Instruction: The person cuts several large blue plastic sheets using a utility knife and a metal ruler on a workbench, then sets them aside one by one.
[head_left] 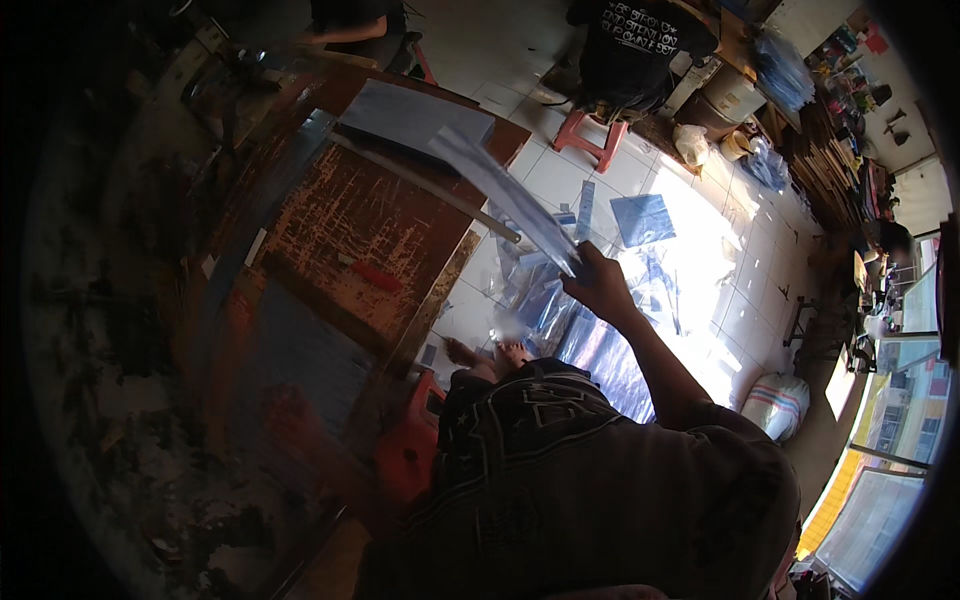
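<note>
My right hand [597,280] is closed on one end of a long, narrow strip of greyish plastic sheet [505,195]. The strip slants up and left, with its far end over a stack of blue-grey sheets [400,115] on the worn brown table [330,210]. Dim and smeared by motion, my left hand [295,425] is at the lower left, by a bluish sheet [310,345] on the table's near part; its fingers cannot be made out. A long straight bar [430,187] lies across the table, and a small red object [372,274] rests nearer me.
Plastic offcuts [545,300] and a square blue sheet [643,219] litter the bright tiled floor. A red stool [410,445] stands beside me. Ahead, a person in a black shirt [640,60] is on a pink stool [592,140]. A white sack [775,405] stands at right.
</note>
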